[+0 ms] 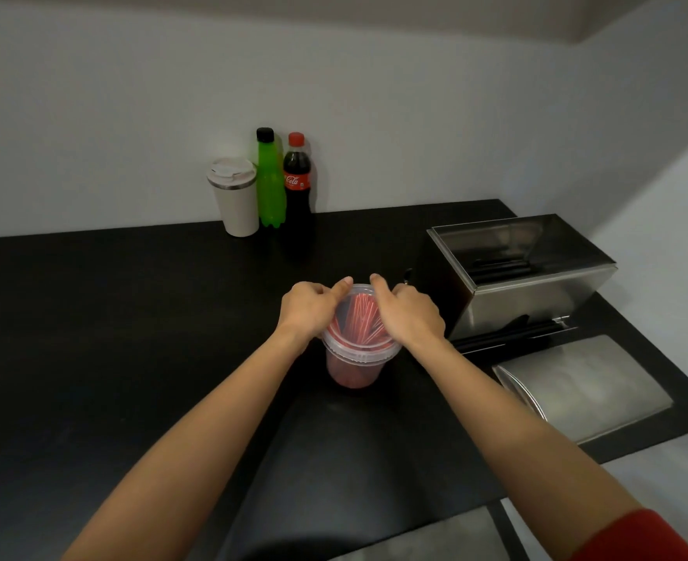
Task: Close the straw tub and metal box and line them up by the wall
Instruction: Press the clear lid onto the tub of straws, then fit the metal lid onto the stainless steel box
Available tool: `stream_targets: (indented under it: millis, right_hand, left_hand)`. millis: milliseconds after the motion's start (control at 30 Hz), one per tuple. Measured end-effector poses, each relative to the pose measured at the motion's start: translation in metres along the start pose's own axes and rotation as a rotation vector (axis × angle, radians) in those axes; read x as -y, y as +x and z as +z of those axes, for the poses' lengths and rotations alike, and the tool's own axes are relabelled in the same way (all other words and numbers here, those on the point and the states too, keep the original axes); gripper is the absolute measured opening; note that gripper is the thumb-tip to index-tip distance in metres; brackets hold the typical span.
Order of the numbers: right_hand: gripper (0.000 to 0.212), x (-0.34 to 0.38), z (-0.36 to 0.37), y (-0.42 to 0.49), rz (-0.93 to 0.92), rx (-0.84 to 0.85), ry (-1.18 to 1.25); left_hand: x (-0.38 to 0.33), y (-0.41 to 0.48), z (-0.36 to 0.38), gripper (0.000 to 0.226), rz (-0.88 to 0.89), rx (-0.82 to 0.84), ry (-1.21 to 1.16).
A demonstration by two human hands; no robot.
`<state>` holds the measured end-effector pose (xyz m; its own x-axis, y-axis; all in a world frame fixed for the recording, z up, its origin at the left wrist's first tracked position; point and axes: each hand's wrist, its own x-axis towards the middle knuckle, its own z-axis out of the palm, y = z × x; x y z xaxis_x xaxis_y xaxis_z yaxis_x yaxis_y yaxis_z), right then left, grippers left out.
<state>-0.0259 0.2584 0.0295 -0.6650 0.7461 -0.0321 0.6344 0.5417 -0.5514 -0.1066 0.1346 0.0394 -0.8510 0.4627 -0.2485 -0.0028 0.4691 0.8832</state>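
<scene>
A clear plastic straw tub (356, 368) full of red straws stands in the middle of the black counter (132, 317). Its clear lid (360, 317) lies on top of the rim. My left hand (310, 307) presses on the lid's left side and my right hand (409, 311) on its right side, thumbs pointing at the far edge. To the right stands the metal box (528, 273), open at the top, with dark straws inside. Its curved metal lid (585, 388) lies on the counter in front of it.
By the back wall stand a cream travel cup (235, 198), a green bottle (270, 184) and a cola bottle (297, 180). A side wall runs along the right behind the metal box. The counter's front edge is near my elbows.
</scene>
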Motion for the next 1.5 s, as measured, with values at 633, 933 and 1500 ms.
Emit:
stream_targets:
  millis: [633, 933, 1500]
  right_hand:
    - [0.043, 0.007, -0.005, -0.006, 0.007, -0.089, -0.046]
    - [0.037, 0.012, -0.026, -0.006, -0.102, 0.063, 0.062]
    - [0.013, -0.088, -0.119, -0.069, -0.319, -0.215, 0.206]
  left_hand:
    - [-0.001, -0.004, 0.001, 0.039, 0.046, -0.073, 0.044]
    - [-0.017, -0.008, -0.014, 0.025, 0.08, -0.121, 0.137]
    - [-0.076, -0.103, 0.077, 0.026, 0.53, -0.135, 0.087]
